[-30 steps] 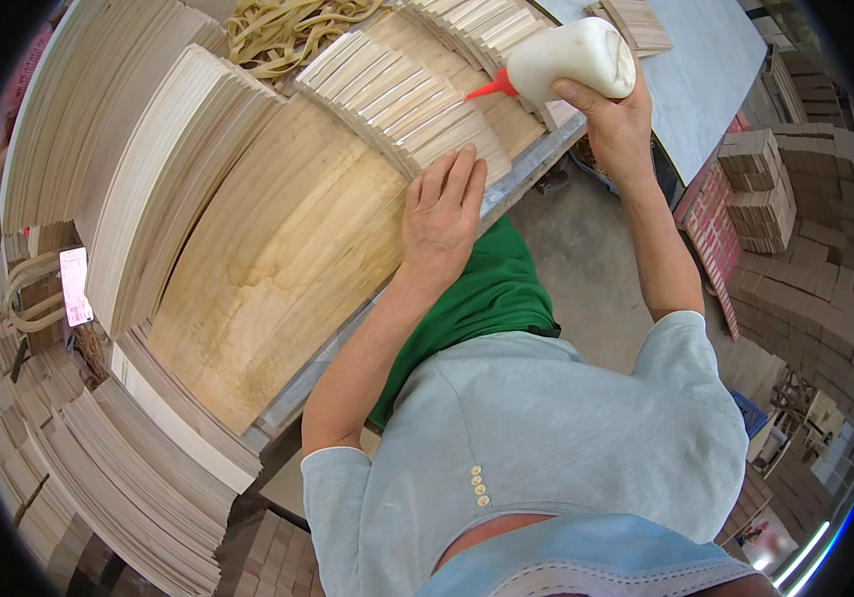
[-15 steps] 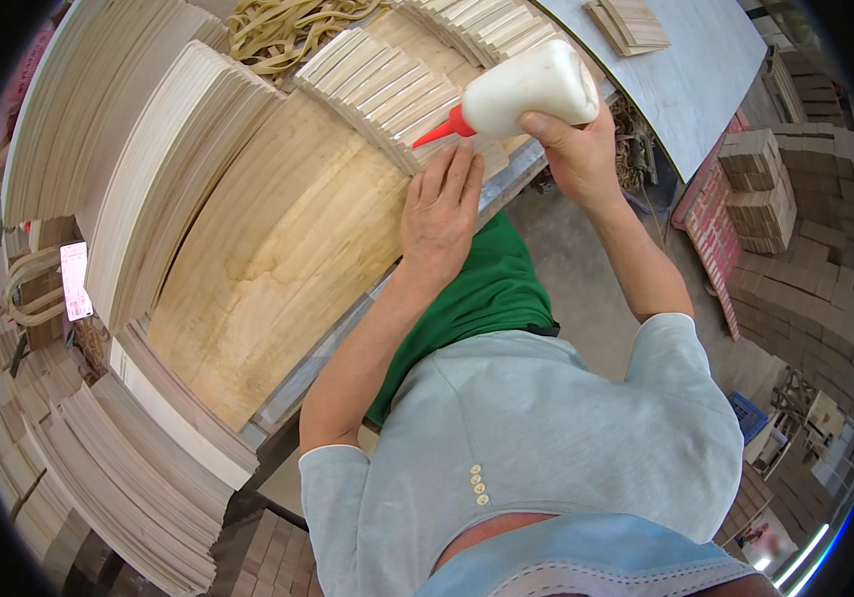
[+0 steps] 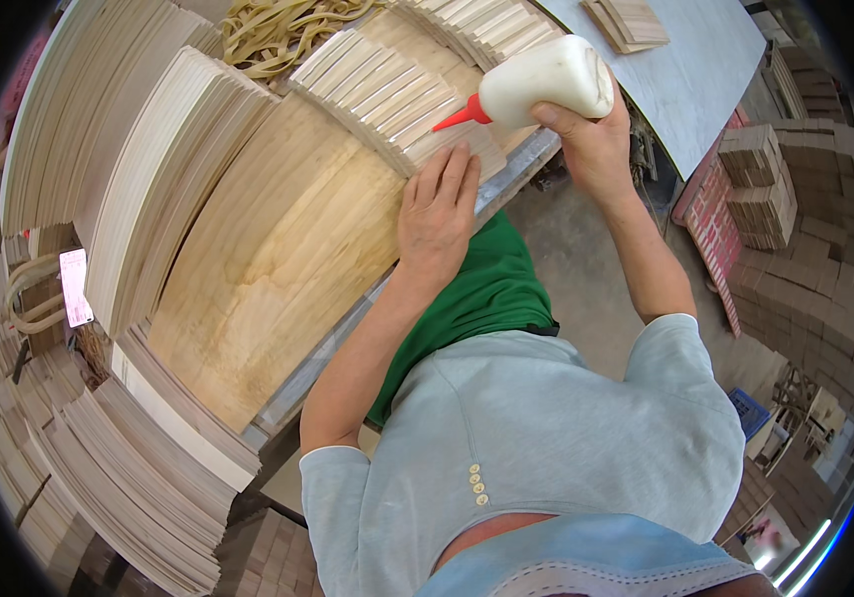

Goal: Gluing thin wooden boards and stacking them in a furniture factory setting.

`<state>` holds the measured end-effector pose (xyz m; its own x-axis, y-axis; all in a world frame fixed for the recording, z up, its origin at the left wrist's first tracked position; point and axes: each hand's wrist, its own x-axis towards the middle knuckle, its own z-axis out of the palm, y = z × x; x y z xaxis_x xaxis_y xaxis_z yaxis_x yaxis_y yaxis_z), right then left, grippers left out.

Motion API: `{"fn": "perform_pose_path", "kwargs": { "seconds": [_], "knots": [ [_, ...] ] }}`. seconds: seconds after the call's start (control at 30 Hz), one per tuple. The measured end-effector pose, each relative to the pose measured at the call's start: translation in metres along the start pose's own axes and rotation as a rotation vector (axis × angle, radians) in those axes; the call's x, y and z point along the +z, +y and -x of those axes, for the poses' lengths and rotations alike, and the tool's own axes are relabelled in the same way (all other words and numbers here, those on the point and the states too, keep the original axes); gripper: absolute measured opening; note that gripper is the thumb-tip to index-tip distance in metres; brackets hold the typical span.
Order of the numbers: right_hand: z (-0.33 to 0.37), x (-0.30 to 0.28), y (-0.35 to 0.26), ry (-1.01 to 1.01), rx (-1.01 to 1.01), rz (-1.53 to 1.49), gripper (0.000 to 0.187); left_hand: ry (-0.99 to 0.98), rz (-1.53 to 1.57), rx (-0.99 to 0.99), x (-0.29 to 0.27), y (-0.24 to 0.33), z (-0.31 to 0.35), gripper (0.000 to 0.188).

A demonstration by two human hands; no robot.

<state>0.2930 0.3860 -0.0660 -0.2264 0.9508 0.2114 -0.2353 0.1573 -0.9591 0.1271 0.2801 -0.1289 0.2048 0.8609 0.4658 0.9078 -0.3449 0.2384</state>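
My right hand [image 3: 591,139] is wrapped round a white glue bottle [image 3: 546,82], tilted so its red nozzle [image 3: 464,115] points down and to the left. The nozzle tip is at a row of overlapping thin wooden slats [image 3: 387,95], with shiny white lines of glue along their edges. My left hand [image 3: 437,214] lies flat with fingers stretched out, its fingertips on the near end of that row. Beneath the slats is a bare wooden board [image 3: 287,259] on the workbench.
Tall stacks of thin wooden panels [image 3: 173,169] stand along the left. Tan rubber bands [image 3: 283,35] are heaped at the back. Another slat row [image 3: 476,30] lies beyond. A grey sheet [image 3: 685,80] holds a few small boards [image 3: 626,22]. Stacked wooden blocks [image 3: 760,189] stand at right.
My right hand has moved the glue bottle slightly right, and the nozzle tip has shifted right along the slats. My left hand has barely moved.
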Motion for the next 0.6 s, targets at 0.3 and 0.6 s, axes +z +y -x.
{"fn": "perform_pose_path", "kwargs": {
  "seconds": [0.3, 0.6],
  "knots": [
    [-0.008, -0.028, -0.007, 0.095, -0.039, -0.034, 0.058, -0.021, 0.061, -0.034, -0.003, 0.004, -0.003, 0.039],
    [-0.006, -0.034, -0.019, 0.094, 0.086, -0.315, 0.053, -0.069, 0.066, -0.055, -0.005, 0.004, -0.003, 0.040]
  ]
}}
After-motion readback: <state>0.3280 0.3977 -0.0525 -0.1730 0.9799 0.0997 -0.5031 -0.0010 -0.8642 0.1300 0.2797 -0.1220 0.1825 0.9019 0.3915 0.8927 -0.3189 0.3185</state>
